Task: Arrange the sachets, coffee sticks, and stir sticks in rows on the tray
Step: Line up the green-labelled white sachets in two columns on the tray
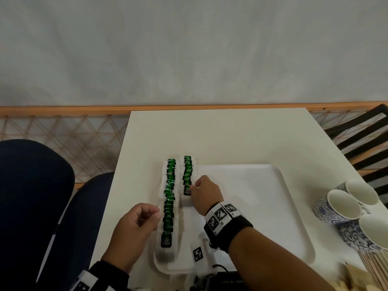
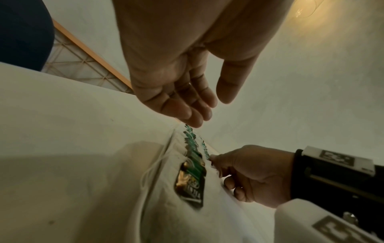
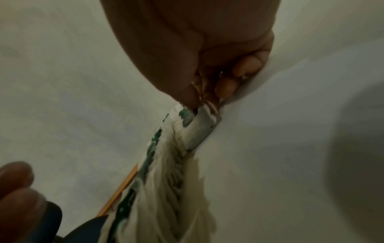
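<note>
We see a white surface point(image 1: 231, 135) set against a pale grey wall, with an orange wooden rail and lattice at the wall's foot and a dark slatted chair point(image 1: 361, 135) to the right. Three blue-patterned cups point(image 1: 344, 208) stand at the right edge. On the surface lies a white tray point(image 1: 273, 206). Two rows of green-labelled sachets run along its left side, long axes pointing away from us toward the wall: the left row point(image 1: 169, 202) reaches the near rim, the right row point(image 1: 187, 175) is shorter. The right hand point(image 1: 206, 194) pinches the nearest sachet point(image 1: 187, 191) of the right row in a narrow grip. The left hand point(image 1: 134, 229) hovers beside the left row, fingers loosely curled, holding nothing.
</note>
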A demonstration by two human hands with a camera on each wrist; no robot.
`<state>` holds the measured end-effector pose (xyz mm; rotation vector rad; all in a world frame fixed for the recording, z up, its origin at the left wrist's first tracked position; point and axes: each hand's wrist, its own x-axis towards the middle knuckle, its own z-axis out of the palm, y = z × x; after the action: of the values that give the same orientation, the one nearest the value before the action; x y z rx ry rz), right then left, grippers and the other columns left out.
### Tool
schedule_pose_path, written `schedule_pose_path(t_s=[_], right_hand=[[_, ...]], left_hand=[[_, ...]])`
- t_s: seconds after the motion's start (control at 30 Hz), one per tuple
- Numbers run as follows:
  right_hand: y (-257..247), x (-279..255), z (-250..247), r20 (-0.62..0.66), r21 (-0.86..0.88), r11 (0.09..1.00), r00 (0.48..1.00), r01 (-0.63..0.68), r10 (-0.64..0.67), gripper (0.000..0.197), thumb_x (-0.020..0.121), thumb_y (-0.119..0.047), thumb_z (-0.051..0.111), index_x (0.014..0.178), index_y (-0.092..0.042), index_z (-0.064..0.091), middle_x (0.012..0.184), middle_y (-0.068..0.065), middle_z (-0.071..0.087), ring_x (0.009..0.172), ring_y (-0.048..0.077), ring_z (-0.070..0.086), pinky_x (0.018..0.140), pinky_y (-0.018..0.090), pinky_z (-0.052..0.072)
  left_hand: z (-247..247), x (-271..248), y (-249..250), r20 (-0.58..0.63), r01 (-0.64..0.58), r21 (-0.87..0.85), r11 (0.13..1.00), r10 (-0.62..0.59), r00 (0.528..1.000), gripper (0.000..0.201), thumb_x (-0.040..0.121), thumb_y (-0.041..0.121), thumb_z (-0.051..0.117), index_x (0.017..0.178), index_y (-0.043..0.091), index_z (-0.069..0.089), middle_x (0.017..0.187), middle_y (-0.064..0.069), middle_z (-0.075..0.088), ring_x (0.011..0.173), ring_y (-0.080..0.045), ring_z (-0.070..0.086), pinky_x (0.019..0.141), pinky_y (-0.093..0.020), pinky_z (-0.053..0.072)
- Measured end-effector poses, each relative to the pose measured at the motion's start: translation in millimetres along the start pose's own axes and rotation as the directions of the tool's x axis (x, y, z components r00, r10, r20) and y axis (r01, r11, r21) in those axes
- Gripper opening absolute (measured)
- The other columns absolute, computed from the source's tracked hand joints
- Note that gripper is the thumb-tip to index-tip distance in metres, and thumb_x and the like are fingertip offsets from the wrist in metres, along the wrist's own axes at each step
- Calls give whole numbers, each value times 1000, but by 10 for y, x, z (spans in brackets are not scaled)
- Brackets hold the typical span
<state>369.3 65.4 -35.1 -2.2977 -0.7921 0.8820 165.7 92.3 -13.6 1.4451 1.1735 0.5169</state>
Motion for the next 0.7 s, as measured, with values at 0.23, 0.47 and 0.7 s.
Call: schedule_pose_path(t_s=[0.23, 0.47, 0.7], right_hand=[[24, -21, -80, -3, -50, 998, 999, 43, -43, 24, 96, -37, 47, 109, -17, 45, 100, 3, 60, 85, 21, 56, 70, 33, 45], [92, -499, -319, 282, -352, 840, 902, 413, -326, 20, 93, -39, 56, 93, -19, 57, 86, -3, 62, 81, 15, 56, 73, 28, 48], [259, -1235, -236, 685, -344, 662, 660, 666, -308, 32, 85, -42, 67, 110, -22, 68, 103, -5, 70, 97, 13, 61, 85, 28, 50]], left_hand=[[-59, -21, -23, 10, -10, 26, 1000, 9, 1000, 10, 88, 11, 64, 85, 20, 68, 80, -8, 69, 74, -22, 62, 68, -29, 48], [-312, -284, -170, 168, -90, 371, 924, 28, 985, 9, 87, 22, 66, 81, 28, 67, 79, 15, 67, 70, -4, 60, 69, -21, 49], [-397, -698, -323, 413, -212, 662, 719, -114, 904, 9, 79, 38, 70, 86, 38, 63, 88, 15, 63, 78, -1, 58, 72, -14, 47]])
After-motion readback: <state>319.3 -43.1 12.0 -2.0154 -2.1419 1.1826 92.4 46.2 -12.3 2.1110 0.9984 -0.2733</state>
